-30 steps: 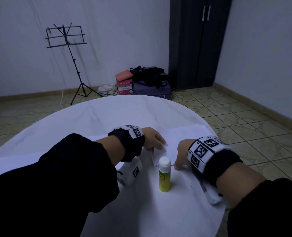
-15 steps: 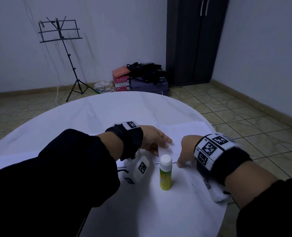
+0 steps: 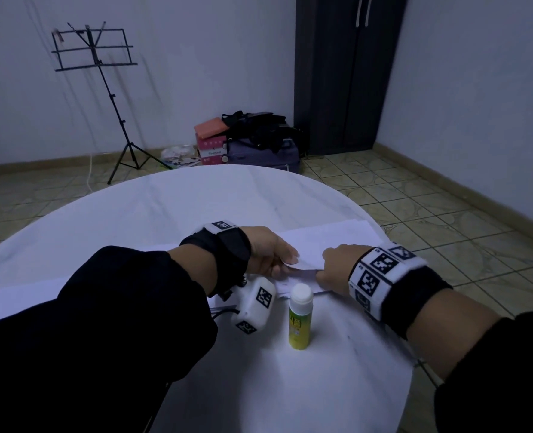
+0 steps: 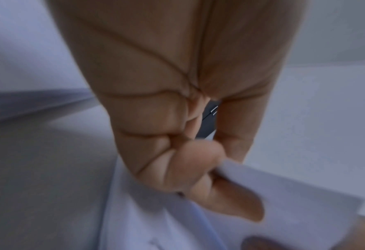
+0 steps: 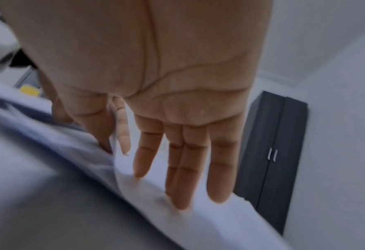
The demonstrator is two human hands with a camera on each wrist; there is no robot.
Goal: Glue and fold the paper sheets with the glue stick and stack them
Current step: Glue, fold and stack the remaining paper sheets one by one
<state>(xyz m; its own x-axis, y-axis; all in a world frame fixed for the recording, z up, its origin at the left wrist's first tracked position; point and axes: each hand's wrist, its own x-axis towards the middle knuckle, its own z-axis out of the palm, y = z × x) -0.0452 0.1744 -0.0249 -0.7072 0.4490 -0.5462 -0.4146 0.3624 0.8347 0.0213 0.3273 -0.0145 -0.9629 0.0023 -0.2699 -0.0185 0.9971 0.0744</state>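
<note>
White paper sheets (image 3: pixel 337 237) lie across the middle of the round white table (image 3: pixel 165 214). My left hand (image 3: pixel 285 264) pinches the near corner of the top sheet (image 4: pixel 284 211) between thumb and curled fingers. My right hand (image 3: pixel 323 267) is just right of it and touches the same edge. In the right wrist view, its thumb and index finger (image 5: pixel 121 135) pinch the raised paper (image 5: pixel 198 219) while the other fingers stay straight. The yellow-green glue stick (image 3: pixel 299 317) stands upright with its white cap on, just in front of both hands.
Another white sheet (image 3: pixel 12 296) lies at the table's left side. The table edge (image 3: pixel 405 370) drops off close to my right forearm. On the tiled floor beyond stand a music stand (image 3: pixel 102 89), boxes and bags (image 3: pixel 246 142) and a dark wardrobe (image 3: pixel 349 73).
Both hands have closed in on the sheet's near edge. The left hand, resting flat before, now pinches the corner, and the edge has lifted off the table. The glue stick has not moved.
</note>
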